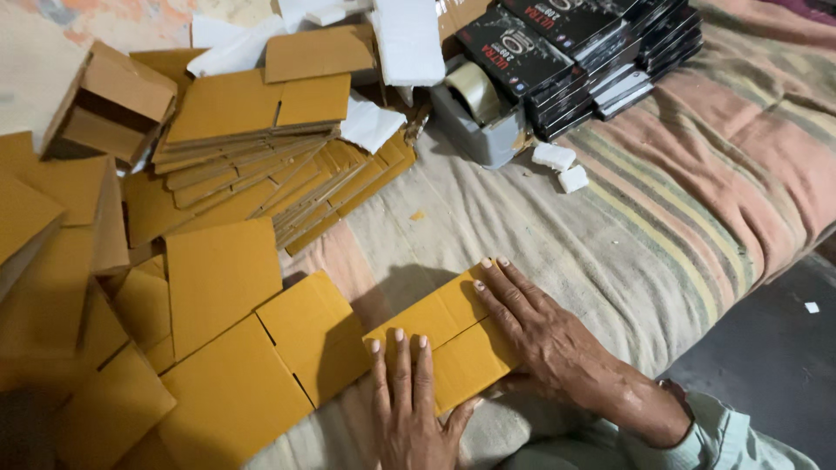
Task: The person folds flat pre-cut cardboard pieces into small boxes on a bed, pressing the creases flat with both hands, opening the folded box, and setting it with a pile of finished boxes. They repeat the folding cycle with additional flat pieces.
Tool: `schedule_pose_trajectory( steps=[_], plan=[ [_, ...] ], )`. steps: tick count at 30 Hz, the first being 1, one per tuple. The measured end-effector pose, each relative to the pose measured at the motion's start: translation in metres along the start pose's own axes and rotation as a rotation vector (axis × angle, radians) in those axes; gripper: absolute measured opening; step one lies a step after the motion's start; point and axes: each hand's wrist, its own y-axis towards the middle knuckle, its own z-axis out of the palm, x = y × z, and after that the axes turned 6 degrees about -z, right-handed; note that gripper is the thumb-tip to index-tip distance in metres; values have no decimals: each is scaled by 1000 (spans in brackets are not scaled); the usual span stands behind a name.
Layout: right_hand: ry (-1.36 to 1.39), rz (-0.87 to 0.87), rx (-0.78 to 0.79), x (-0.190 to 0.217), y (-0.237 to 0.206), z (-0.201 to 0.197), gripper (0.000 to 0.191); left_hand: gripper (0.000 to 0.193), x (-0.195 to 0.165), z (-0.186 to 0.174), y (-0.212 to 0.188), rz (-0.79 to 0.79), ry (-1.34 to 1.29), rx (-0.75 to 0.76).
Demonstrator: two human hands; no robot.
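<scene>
The left hand (409, 409) runs off the bottom edge at the wrist; the black boxes (592, 52) are cropped at the top.

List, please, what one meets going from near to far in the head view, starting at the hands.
Left hand and right hand → small cardboard box under them → white foam pieces → grey tape dispenser → stack of black boxes.

Bare left hand (409, 409), bare right hand (535, 326); pale green sleeve (731, 439) at right wrist.
</scene>
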Motion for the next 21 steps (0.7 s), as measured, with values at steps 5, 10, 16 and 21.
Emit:
schedule_pose_trajectory(
  steps=[5,10,16,21],
  plan=[
    [46,14,0,-3,1,3,131,103,5,6,-1,14,4,-3],
    [99,87,63,-5,4,3,133,102,5,3,3,13,11,4],
    [122,88,77,-7,5,3,136,101,5,2,3,-16,14,34],
    [130,111,91,-7,5,3,136,100,5,4,3,-23,18,35]
  ],
)
